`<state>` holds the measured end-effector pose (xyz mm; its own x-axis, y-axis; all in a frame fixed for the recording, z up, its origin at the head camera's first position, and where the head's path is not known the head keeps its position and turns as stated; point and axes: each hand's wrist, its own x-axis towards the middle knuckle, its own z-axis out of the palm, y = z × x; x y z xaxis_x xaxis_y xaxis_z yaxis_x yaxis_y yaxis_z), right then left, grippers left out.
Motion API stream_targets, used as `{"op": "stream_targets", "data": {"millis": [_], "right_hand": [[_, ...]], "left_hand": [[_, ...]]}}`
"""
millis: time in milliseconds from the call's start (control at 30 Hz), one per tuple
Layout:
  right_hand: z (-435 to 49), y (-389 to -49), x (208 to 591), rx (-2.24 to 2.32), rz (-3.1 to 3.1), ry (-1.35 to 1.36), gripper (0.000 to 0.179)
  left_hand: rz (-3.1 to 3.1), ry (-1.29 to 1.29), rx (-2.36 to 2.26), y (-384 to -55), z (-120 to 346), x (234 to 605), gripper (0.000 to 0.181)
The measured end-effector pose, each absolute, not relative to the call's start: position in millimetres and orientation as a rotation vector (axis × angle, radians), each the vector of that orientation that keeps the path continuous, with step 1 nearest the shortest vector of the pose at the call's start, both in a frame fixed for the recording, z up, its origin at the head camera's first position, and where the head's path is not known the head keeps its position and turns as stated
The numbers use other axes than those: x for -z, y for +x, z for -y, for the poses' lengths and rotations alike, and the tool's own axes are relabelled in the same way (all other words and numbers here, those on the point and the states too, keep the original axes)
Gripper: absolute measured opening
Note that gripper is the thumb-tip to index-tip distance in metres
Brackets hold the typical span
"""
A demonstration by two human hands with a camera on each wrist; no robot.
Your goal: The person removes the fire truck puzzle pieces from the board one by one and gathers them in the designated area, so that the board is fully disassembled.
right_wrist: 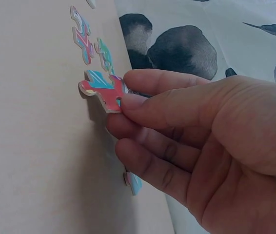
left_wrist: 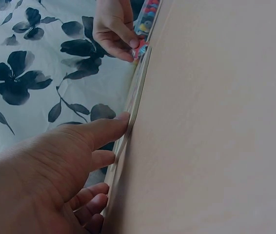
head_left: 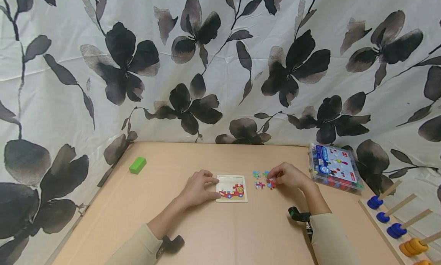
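Near the middle of the head view, a pale puzzle tray [head_left: 230,179] lies on the tan table [head_left: 224,234], its lower part filled with a red vehicle and its upper part bare. The left hand [head_left: 200,186] is at the tray's left side, thumb and fingers spread along that edge and touching it. The left wrist view catches the tray almost edge-on, a thin slanting strip, so its picture cannot be read there.

Right of the tray, the right hand [head_left: 287,175] pinches a puzzle piece [right_wrist: 104,92] between thumb and fingers. The right wrist view shows what the head view half hides — the piece is red and blue, with a rounded knob at its left. Other loose pieces [head_left: 260,185] lie close by.

Only the head view gives the wider setting: a green block [head_left: 138,165] at centre left, a clear plastic case [head_left: 334,168] at centre right, and a peg board [head_left: 384,226] with blue and orange rings [head_left: 396,230] at lower right — all before a floral cloth [head_left: 248,115].
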<state>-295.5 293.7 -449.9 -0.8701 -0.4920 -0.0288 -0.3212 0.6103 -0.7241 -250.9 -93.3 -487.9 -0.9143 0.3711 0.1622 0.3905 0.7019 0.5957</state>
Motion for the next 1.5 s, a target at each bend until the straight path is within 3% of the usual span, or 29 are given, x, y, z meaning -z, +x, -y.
{"op": "stream_targets", "data": {"millis": [1500], "right_hand": [[-288.7,-297.1,456.8,0.968,-2.704,-0.648,0.016]], "left_hand": [[2.873,-0.649,1.008,-251.6,93.4,490.4,0.053]]}}
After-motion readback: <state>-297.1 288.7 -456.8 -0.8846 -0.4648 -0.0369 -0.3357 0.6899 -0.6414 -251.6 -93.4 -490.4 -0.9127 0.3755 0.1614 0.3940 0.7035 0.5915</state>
